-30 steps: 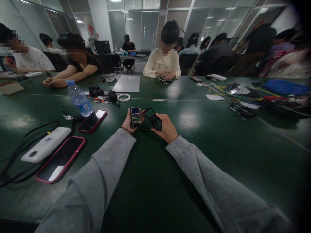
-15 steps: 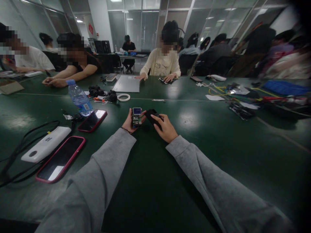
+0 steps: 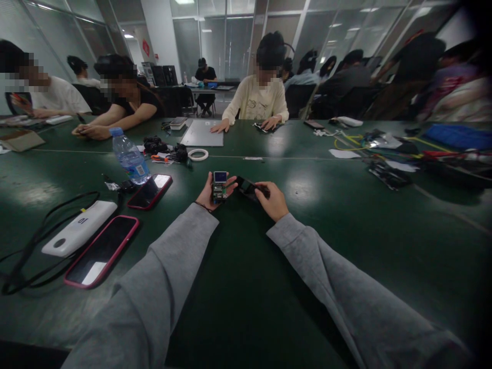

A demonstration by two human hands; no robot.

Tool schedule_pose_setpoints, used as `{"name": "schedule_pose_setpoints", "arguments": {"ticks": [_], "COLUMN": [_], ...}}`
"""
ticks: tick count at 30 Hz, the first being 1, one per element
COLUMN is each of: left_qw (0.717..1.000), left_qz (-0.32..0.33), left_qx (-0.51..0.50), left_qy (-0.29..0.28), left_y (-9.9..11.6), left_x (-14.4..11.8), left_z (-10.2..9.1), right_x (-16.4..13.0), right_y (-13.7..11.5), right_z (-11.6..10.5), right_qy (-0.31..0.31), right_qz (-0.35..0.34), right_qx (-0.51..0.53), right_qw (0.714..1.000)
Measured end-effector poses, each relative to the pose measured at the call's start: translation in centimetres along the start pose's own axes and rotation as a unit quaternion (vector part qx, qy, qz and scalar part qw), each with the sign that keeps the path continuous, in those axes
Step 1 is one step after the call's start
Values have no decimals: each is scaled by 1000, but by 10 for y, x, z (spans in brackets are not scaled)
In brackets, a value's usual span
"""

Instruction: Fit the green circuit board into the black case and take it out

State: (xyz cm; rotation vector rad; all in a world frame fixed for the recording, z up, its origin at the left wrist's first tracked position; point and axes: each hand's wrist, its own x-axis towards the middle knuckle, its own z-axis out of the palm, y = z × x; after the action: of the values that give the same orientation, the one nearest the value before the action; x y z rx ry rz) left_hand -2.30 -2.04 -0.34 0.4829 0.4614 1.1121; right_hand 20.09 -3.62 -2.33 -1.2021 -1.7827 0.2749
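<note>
Head view: my right fingers [image 3: 264,185] had shifted, pinching black case [image 3: 247,189] endwise; left fingers [image 3: 231,188] gripped circuit board [image 3: 220,191], still uncased.

A shared office-like workroom: glass partitions [image 3: 209,46], long green table [image 3: 230,287], seated people.

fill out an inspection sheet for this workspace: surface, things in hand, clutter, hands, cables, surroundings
Surface: dark green table, glare patches, pale seam across
Things in hand: green circuit board with small screen; dark flat case part, details unclear
Clutter: blue-capped plastic bottle, nearer red-rimmed phone, farther red-rimmed phone, white numbered device, white ring
Hands: left hand holds the board; right hand grips the case part
Cables: black cable looping beside the white device; yellow cable far right
Surroundings: co-worker opposite, others seated around; glass partitions behind
</note>
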Motion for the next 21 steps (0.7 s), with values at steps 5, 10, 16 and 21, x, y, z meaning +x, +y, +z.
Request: {"name": "schedule_pose_setpoints", "arguments": {"ticks": [5, 10, 16, 21], "left_qw": [1000, 999, 999, 999], "left_qz": [30, 38, 39, 46], "left_qx": [-8, -7, -14, -20], "left_qy": [-6, -10, -11, 4], "left_y": [0, 0, 0, 1], "left_x": [2, 4, 5, 3], "left_z": [-6, -9, -12, -11], "right_x": [4, 3, 2, 10], "right_y": [18, 23, 12, 59], "right_z": [0, 2, 8, -47], "right_qy": [8, 63, 11, 134], "right_qz": [120, 96, -17, -5], "right_qx": [47, 17, -77, -129], "right_qw": [992, 993, 997, 983]}}
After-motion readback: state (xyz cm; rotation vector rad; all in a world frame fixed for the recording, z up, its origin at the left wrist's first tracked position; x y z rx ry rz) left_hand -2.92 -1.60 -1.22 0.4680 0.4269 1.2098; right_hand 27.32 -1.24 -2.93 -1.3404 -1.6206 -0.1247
